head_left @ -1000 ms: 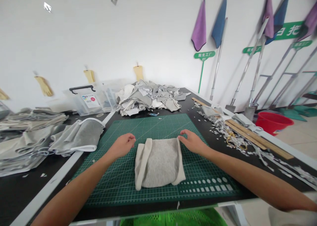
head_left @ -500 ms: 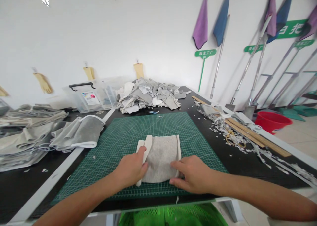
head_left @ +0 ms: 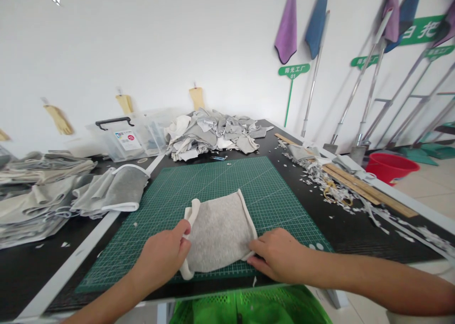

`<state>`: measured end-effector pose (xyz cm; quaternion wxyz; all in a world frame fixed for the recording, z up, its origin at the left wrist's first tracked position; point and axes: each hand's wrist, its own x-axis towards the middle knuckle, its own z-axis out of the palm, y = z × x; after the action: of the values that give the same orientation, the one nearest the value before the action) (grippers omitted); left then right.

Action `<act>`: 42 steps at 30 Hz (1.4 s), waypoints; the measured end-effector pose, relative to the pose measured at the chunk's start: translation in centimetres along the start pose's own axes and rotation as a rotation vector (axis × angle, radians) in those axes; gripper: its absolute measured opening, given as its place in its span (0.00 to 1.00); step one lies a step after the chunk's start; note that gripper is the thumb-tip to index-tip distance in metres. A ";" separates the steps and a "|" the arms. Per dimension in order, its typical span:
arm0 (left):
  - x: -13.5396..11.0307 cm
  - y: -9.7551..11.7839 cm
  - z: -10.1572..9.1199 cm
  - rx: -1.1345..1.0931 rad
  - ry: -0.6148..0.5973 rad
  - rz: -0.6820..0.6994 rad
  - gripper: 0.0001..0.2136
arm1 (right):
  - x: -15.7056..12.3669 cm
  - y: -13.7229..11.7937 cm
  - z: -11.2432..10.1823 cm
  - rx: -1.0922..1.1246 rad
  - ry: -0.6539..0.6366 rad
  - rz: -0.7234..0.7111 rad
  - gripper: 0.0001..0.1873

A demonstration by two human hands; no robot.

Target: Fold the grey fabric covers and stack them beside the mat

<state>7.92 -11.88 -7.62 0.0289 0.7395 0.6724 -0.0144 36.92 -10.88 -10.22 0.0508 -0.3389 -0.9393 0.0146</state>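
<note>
A grey piece of fabric (head_left: 219,231) with pale, rolled side edges lies stretched at a slight tilt over the green cutting mat (head_left: 234,175). My left hand (head_left: 165,253) pinches its left edge, where the cream border curls up. At the lower right corner, my right hand (head_left: 273,253) grips the other edge between thumb and fingers. The fingertips of both hands are partly hidden by the cloth or by the hands themselves.
Stacked grey cloths (head_left: 35,196) lie on the left. Behind the mat sit a heap of fabric scraps (head_left: 213,132) and a clear plastic box (head_left: 124,137). Wooden strips (head_left: 355,186) and white shreds (head_left: 316,172) line the right side. A green basket (head_left: 209,310) is below the table edge.
My left hand has moved left and down with its edge, and the fabric is now wider, flatter and turned slightly. My right hand has shifted its grip onto the right edge.
</note>
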 end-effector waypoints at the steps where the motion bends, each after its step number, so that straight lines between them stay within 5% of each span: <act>1: 0.0 0.0 0.0 -0.002 -0.017 0.014 0.11 | -0.1 0.0 0.1 0.001 0.003 -0.004 0.18; 10: -0.1 0.3 0.6 0.028 -0.081 0.030 0.11 | -0.4 -0.4 0.3 0.045 0.024 -0.007 0.17; 18: 2.2 -0.8 1.3 -0.041 0.008 -0.106 0.28 | 2.4 2.9 -0.9 0.139 0.061 0.340 0.23; 23: 4.2 -2.2 2.0 -0.042 -0.037 -0.026 0.16 | 5.9 5.6 -0.5 0.180 -0.098 0.394 0.35; 28: 7.6 -2.1 2.3 -0.171 -0.023 0.049 0.08 | 8.5 6.3 0.3 0.287 -0.179 0.435 0.31; 34: 12.6 -0.1 2.5 -0.365 0.135 -0.033 0.06 | 10.1 7.2 1.8 0.422 -0.050 0.561 0.19; 42: 16.9 1.0 3.2 -0.495 0.225 -0.151 0.08 | 11.3 11.6 2.7 0.481 0.304 0.741 0.09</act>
<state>10.59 4.67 -11.76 0.1326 0.6547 0.7077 0.2303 35.39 5.29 -12.63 0.2561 -0.6284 -0.7070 0.1992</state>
